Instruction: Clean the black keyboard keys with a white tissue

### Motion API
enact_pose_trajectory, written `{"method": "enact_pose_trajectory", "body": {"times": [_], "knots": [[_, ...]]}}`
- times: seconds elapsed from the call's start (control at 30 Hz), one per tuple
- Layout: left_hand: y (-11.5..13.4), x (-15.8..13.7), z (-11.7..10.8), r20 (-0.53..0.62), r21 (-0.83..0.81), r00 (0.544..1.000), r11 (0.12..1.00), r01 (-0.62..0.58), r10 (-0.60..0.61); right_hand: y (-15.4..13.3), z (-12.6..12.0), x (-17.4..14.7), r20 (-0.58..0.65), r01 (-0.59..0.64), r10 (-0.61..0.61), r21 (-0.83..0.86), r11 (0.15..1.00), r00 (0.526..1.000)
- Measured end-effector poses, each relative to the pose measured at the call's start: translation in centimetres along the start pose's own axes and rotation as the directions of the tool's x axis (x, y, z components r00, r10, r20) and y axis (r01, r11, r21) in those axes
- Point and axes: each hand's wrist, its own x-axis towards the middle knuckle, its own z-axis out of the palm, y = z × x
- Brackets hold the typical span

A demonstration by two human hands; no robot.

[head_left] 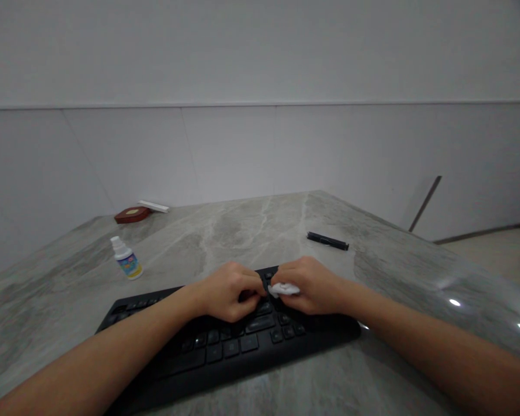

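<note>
A black keyboard [225,370] lies at a slant on the marbled table in front of me. Over its right-hand keys, my left hand [234,292] is closed, thumb and forefinger pinched together; whatever sits between the fingertips is too small and dark to make out. Just beside it, my right hand [307,286] grips a crumpled white tissue [285,289], part of which sticks out from the fingers towards the left hand. Both hands rest low on the keys, their fingertips nearly touching. My forearms hide parts of the keyboard's left side and right end.
A small white spray bottle [127,260] with a blue and yellow label stands left, beyond the keyboard. Further right lies a black pen-like object [327,240]. At the far left edge are a reddish-brown box [132,215] and a flat white strip [153,206]. A pale wall [238,150] rises behind.
</note>
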Motion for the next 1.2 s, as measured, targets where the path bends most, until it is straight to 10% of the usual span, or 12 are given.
{"method": "enact_pose_trajectory", "body": {"times": [0.3, 1.2], "knots": [[0.0, -0.1, 0.0, 0.023, 0.048, 1.000, 0.999, -0.003, 0.002, 0.8, -0.6, -0.5, -0.217, -0.122, 0.127, 0.034, 0.992, 0.968], [0.0, 0.0, 0.1, -0.001, 0.061, 0.999, 0.997, -0.048, 0.049, 0.2, -0.1, -0.4, -0.019, -0.016, 0.014, -0.094, 0.995, 1.000]]}}
